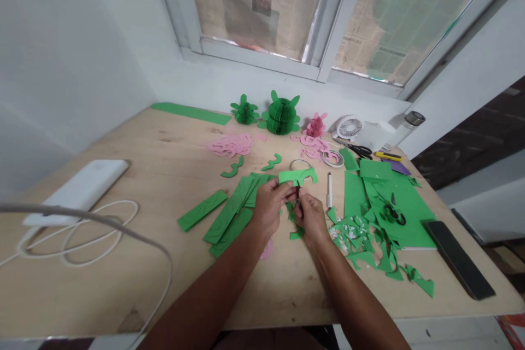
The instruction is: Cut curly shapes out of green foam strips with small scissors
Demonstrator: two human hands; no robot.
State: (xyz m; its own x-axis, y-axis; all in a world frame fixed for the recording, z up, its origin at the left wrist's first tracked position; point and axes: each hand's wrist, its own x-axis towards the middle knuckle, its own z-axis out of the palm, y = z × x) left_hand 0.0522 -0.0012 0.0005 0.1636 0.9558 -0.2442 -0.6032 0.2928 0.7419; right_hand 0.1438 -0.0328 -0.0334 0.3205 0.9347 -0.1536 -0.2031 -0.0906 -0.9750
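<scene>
My left hand [268, 206] pinches a green paper piece [289, 176] by its lower edge. The paper's right end has a curved outline cut into it. Dark small scissors [299, 203] are in my right hand [314, 215], their blades up against the paper's lower edge; the handles are mostly hidden by my fingers. Left of my left hand lie several green paper strips [233, 210], some with curved lines on them. Beyond my hands are two wavy green cutouts, one on the left [233, 168] and one nearer the middle [272, 162].
Green scraps [383, 257], green sheets [414, 213], another pair of scissors [361, 150] and a black phone-like slab [459, 260] lie right. A white pen [330, 190] and tape roll [332, 159] lie nearer. Pink cutouts [232, 145] and paper figures [281, 116] sit behind; a cable [143, 243] crosses left.
</scene>
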